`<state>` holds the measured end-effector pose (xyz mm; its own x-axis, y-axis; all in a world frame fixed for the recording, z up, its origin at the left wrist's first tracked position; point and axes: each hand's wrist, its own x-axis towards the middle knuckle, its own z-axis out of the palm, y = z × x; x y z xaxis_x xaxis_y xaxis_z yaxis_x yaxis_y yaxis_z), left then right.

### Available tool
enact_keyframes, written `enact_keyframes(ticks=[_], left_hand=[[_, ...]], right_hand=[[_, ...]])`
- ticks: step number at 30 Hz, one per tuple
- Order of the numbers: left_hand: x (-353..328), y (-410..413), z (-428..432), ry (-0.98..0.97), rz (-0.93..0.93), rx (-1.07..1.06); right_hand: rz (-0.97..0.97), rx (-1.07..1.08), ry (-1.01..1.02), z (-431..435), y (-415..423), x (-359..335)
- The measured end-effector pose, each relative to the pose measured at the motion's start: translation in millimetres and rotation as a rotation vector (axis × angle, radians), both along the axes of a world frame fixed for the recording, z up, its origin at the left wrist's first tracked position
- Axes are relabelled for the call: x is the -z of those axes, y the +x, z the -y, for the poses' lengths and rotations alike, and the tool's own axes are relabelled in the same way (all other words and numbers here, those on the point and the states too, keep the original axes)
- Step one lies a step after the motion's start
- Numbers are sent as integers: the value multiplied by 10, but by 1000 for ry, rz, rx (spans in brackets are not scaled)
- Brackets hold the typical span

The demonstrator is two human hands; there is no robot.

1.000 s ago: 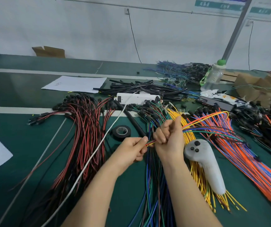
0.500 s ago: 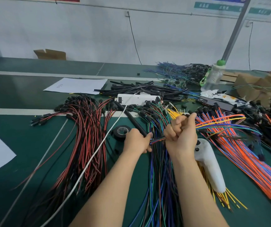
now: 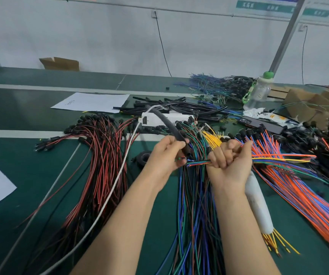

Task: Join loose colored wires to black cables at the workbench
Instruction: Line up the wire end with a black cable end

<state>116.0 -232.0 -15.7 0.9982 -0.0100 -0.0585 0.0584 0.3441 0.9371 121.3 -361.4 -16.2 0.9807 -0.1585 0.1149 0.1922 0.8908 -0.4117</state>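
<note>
Curling round a black cable (image 3: 167,126), the left hand's (image 3: 164,157) fingers (image 3: 176,144) grip it; the right hand (image 3: 230,162) clenches colored wires (image 3: 199,162).

Writing on wall signs (image 3: 246,5) and paper sheet (image 3: 92,102) is illegible.

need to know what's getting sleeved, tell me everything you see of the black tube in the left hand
The black tube is a thick, matte, rubbery-looking sleeve, slightly curved. The left hand grips it near its lower end, fingers curled round it; from there it slants up and away, crossing in front of the white box. Its lower end sticks out past the fingers, near the tips of the colored wire bundle held by the right hand; contact is unclear.
</note>
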Motion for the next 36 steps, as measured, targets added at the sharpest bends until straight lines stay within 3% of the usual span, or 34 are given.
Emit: enact_keyframes(ticks=[7,11,13,15,17,20,25,29,36], left_hand=[[-245,-443,3,-254,234,-1],[-420,-705,192,-548,94,384],[-464,-800,270,-585,-8,630],[-490,-839,301,-577,4,746],[-506,-794,275,-571,80,666],[-424,-608,73,-514,148,309],[-1,-356,-265,-369,51,-121],[198,-260,-264,-494,-35,-208],[299,-279,-200,-656,-205,-109]], right_hand=[[-15,7,8,-10,-8,2],[-135,57,-31,-48,-38,-32],[-209,45,-27,-11,-37,-46],[-250,122,-227,22,-20,-42],[-249,147,-274,-12,-16,-22],[-129,42,5,-73,-25,1],[-12,-44,132,-108,24,59],[-27,-58,183,-146,6,85],[-76,-37,181,-170,-6,114]])
